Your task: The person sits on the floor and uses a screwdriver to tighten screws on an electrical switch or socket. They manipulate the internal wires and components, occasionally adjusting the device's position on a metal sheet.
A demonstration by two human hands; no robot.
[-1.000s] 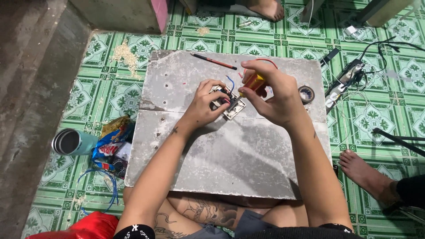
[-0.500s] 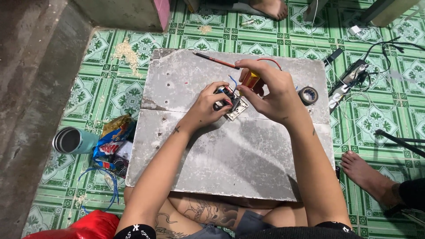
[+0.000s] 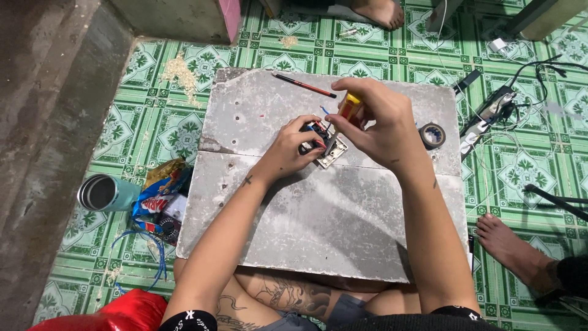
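Both hands are working at mid-board: the left hand [image 3: 298, 142] is pinching a small wired switch module [image 3: 324, 142] against the grey board [image 3: 318, 214], while the right hand [image 3: 380, 125] is gripping a yellow-handled screwdriver [image 3: 349, 107] over it. Risk: the tip could be slipping off the screw toward the left fingers, the part being steadied only by fingertip.

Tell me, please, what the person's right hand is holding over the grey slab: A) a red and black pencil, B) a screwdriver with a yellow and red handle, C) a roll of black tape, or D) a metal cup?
B: the right hand grips the screwdriver with a yellow and red handle above the small white switch part, while the roll of black tape lies apart on the grey slab.
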